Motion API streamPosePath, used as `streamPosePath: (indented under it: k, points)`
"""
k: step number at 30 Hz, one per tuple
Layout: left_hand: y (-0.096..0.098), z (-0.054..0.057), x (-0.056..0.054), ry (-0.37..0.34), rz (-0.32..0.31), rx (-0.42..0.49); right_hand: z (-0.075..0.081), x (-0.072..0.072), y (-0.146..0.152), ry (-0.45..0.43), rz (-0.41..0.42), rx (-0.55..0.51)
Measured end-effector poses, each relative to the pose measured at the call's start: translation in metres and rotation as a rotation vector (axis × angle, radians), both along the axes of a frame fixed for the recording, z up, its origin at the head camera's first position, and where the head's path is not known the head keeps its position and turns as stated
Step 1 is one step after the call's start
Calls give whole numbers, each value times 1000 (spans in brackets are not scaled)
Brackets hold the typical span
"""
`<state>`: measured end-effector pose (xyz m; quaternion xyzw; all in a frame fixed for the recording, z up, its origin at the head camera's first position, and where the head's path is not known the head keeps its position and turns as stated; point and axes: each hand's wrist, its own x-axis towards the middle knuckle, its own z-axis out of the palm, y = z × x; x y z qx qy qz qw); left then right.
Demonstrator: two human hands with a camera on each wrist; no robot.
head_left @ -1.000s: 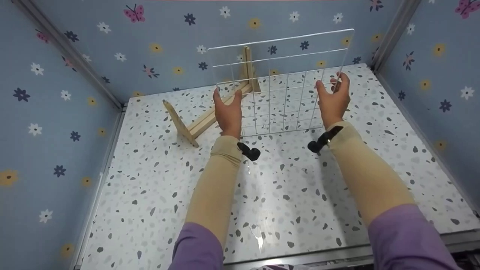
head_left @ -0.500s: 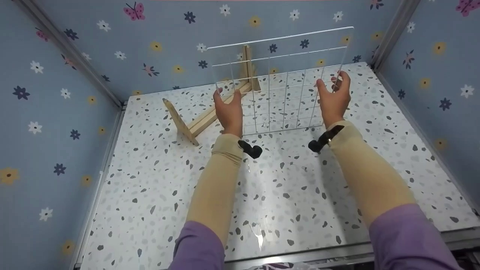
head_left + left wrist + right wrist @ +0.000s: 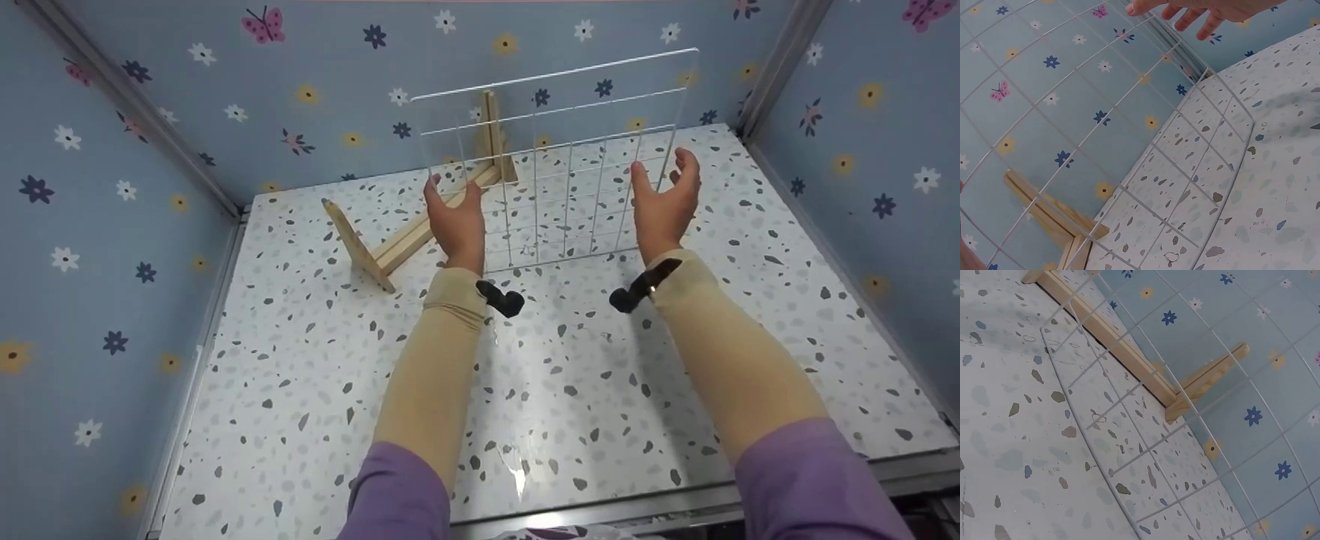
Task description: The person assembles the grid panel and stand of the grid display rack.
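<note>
A white wire grid panel (image 3: 555, 74) stands tilted on the speckled tabletop, its lower edge down on the surface. My left hand (image 3: 457, 225) grips its left side, thumb in front and fingers around the outer edge. At the right side, my right hand (image 3: 666, 206) is spread around the edge wire, thumb and fingers apart. The left wrist view shows those right-hand fingers (image 3: 1204, 25) loosely extended near the wire. Behind the grid's left part lies a wooden stand (image 3: 409, 241), a crossbar with an upright at each end. The right wrist view shows the grid but no hand.
The speckled tabletop (image 3: 300, 390) is bounded by blue flowered panels (image 3: 322, 67) at the back and both sides. Metal strips (image 3: 765, 67) run along the corners, and a metal rail (image 3: 600, 510) lines the front edge.
The grid's top right corner has shifted slightly left and up. My right hand has loosened its hold on the edge, its fingers spreading. The left hand and wooden stand have barely moved.
</note>
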<state>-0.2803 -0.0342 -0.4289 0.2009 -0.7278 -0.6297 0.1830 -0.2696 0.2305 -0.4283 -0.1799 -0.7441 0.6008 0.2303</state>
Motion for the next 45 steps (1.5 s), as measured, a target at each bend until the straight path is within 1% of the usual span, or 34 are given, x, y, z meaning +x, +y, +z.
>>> streamPosePath:
  k: [3, 8, 11, 16, 21, 25, 29, 35, 38, 45]
  points:
    - [0, 0, 0, 17, -6, 7, -1, 4, -5, 26, -8, 11]
    - [-1, 2, 1, 14, -25, 13, -4, 8, -18, 57, 3, 12]
    - [-1, 2, 1, 3, -18, 1, -6, 10, -27, 56, 11, 29]
    - [-1, 1, 1, 0, -12, 0, -11, 14, -42, 67, 41, 25]
    - [0, 0, 0, 10, -18, 24, -18, 15, -56, 68, 57, 47]
    - [1, 0, -1, 8, -8, 21, -22, 16, -66, 63, 68, 41]
    - [2, -2, -1, 25, -1, 19, -25, 16, -76, 74, 86, 49]
    - [3, -3, 0, 31, 8, -2, -24, 19, -89, 76, 104, 83]
    - [3, -4, 0, 42, 8, -11, -21, 18, -96, 70, 124, 79]
    - [4, -2, 0, 34, 15, 1, -18, 16, -109, 17, 112, 125]
